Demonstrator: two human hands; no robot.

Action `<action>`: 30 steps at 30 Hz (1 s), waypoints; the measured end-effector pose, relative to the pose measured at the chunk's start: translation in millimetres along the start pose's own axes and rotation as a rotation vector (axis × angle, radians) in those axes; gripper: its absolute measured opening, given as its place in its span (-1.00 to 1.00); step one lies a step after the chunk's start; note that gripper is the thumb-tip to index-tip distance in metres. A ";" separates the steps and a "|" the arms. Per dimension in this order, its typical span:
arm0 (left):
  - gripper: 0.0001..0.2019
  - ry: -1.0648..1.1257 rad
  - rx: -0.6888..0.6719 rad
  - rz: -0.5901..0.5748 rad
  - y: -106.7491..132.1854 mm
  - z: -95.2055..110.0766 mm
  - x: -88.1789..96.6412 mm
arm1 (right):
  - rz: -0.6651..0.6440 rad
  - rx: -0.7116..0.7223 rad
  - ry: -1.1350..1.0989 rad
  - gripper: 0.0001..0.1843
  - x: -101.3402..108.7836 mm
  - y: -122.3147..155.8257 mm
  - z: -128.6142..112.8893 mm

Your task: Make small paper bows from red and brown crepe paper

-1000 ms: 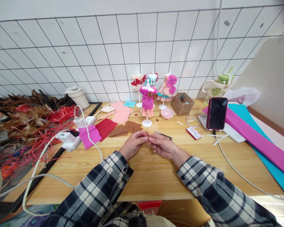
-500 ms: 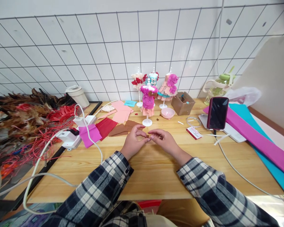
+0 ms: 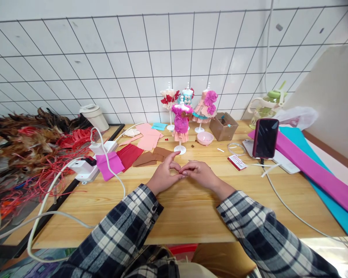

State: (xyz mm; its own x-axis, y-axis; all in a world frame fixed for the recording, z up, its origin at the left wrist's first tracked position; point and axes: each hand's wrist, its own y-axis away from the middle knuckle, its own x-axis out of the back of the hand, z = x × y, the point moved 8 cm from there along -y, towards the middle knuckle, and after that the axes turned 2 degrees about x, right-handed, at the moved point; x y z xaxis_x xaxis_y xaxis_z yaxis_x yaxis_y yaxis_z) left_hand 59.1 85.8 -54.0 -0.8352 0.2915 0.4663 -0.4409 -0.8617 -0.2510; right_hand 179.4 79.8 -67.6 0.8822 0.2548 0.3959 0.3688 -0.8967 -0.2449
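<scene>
Above the wooden table (image 3: 188, 204), my left hand (image 3: 165, 175) and my right hand (image 3: 201, 175) meet at their fingertips. Both are closed in a pinch, and whatever lies between the fingers is hidden. Just beyond them stands a small white dress form (image 3: 180, 149) wearing a magenta and peach paper dress (image 3: 180, 122). To the left of my left hand lie brown paper pieces (image 3: 146, 159), a red paper stack (image 3: 130, 156) and a magenta sheet (image 3: 110, 165).
Other dressed forms (image 3: 204, 108) stand behind, near a pink bowl (image 3: 205, 138) and a cardboard box (image 3: 224, 126). A phone (image 3: 266, 139) stands upright at right beside long paper strips (image 3: 321, 173). At left are a power strip (image 3: 85, 170), cables, a white cup (image 3: 95, 117) and feathers (image 3: 31, 150).
The fingers of my right hand have closed in against my left fingertips. A small brownish bit seen between them earlier is now hidden. My left index finger points up more.
</scene>
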 end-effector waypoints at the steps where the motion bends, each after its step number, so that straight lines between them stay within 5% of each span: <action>1: -0.23 -0.001 0.004 0.000 -0.2 -1.1 0.1 | 0.013 -0.007 0.008 -0.85 1.2 0.0 1.1; 8: -0.84 -0.200 -0.033 0.112 -3.5 -5.0 8.4 | 0.182 -0.056 -0.012 -0.83 7.4 0.9 8.7; 15: -0.86 -0.310 -0.244 0.178 -2.7 12.8 14.3 | 0.256 -0.067 -0.080 -0.68 21.5 -0.2 10.1; 18: -0.88 -0.264 -0.199 0.206 -3.7 9.1 18.7 | 0.275 -0.127 0.280 -0.63 48.4 1.9 15.9; 22: -0.88 -0.207 -0.151 0.215 -3.7 5.6 19.6 | 0.137 -0.214 0.793 -0.67 59.5 4.5 31.6; 30: -0.75 0.067 0.158 0.219 -3.6 -22.4 17.9 | 0.075 -0.281 0.821 -0.90 44.1 3.5 39.3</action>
State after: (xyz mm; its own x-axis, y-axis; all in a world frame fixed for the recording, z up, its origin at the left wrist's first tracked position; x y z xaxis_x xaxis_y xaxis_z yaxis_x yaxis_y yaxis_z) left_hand 38.4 103.4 -63.7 -0.9272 0.1138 0.3570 -0.1954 -0.9598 -0.2016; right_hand 231.1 102.2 -85.8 0.3715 -0.0527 0.9269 0.1372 -0.9843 -0.1110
